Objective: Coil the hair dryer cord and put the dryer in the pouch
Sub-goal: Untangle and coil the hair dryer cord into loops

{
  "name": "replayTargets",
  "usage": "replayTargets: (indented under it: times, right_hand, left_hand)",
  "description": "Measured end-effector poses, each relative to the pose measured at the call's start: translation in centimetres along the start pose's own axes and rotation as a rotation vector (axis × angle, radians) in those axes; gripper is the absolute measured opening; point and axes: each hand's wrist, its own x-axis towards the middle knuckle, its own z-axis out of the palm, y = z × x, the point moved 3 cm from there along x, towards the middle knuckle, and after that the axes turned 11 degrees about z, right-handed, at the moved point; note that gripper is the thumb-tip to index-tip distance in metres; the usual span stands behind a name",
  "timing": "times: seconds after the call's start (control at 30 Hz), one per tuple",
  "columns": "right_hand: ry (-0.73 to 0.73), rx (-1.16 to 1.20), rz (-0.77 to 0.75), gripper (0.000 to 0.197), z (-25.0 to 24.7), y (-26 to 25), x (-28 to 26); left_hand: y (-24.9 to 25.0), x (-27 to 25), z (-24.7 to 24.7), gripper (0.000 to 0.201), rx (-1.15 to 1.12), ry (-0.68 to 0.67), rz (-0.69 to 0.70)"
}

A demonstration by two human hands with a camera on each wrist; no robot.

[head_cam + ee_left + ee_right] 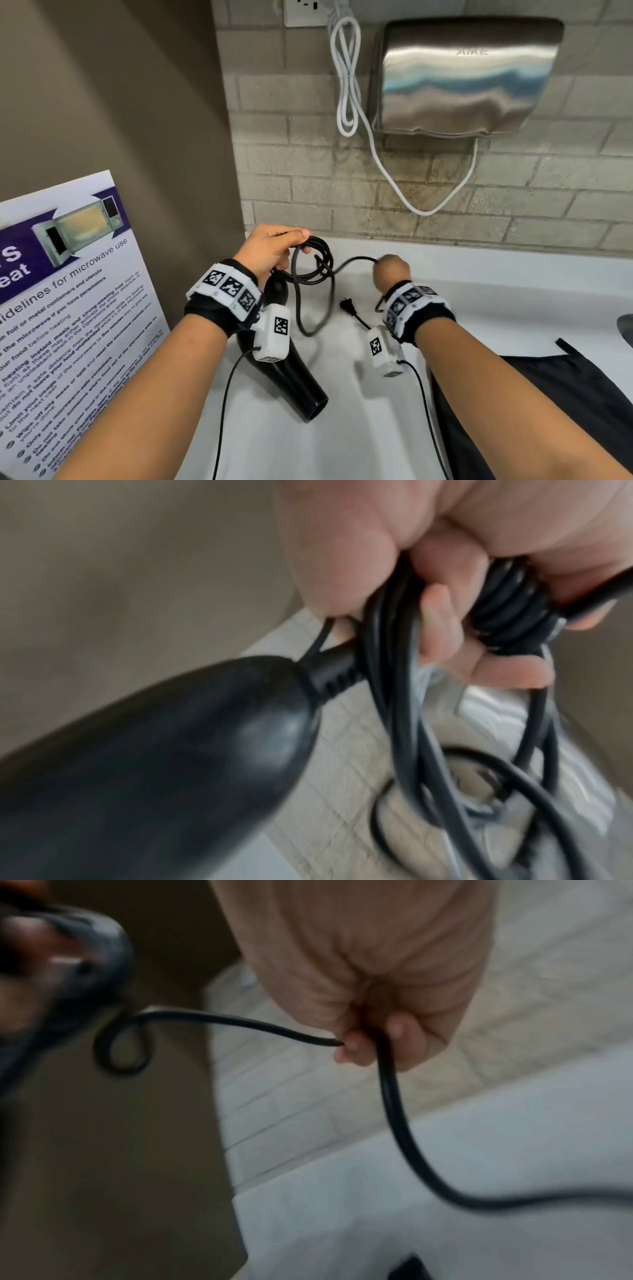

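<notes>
**Both hands on the cord**

The left hand is clenched round several black loops of the cord, with the hair dryer hanging below it over the white counter. The right hand pinches a single strand — its plug dangles free. The dark pouch lies at the right.

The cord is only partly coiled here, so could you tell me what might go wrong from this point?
The loops bunched in the left hand hang unevenly and cross, so they may tangle or slip. The plug lies loose on the counter beyond the right hand and could snag. The hair dryer dangles under the coil, pulling on it.
</notes>
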Motion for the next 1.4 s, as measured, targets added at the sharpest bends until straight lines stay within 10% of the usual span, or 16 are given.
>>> replayTargets:
  times: [0.23,0.4,0.6,0.9,1.13,1.4]
  right_hand:
    - [-0.107,-0.156,-0.044,0.032,0.5,2.5,-0.1]
    - [-0.083,-0.037,-0.486,0.073,-1.3,-1.2,-4.3]
    - [-0.617,0.323,-0.698,0.037,1.1,-4.2,-7.5]
    - [-0.335,0.621,-0.544,0.017,1.4,-3.1,-4.8]
    - [-0.171,0.624,-0.124,0.020,1.0,-0.9,-1.3]
    - [-0.258,-0.148,-0.047,0.047,1.4,3.7,-1.1]
  left_hand:
    - [0.0,-0.7,-1.4,0.021,-0.071,0.050,0.040]
    - [0.0,-0.6,-0.4,0.019,-0.049,0.049,0.020]
    - [0.0,-0.4,0.2,0.021,-0.024,0.081,0.016]
    - [0.3,-0.5,0.5,0.011,-0.004,0.020,-0.012]
    - [0.3,-0.4,0.5,0.023,-0.027,0.025,-0.074]
    - [0.7,-1.0,-1.2,0.027,-0.079,0.096,-0.071]
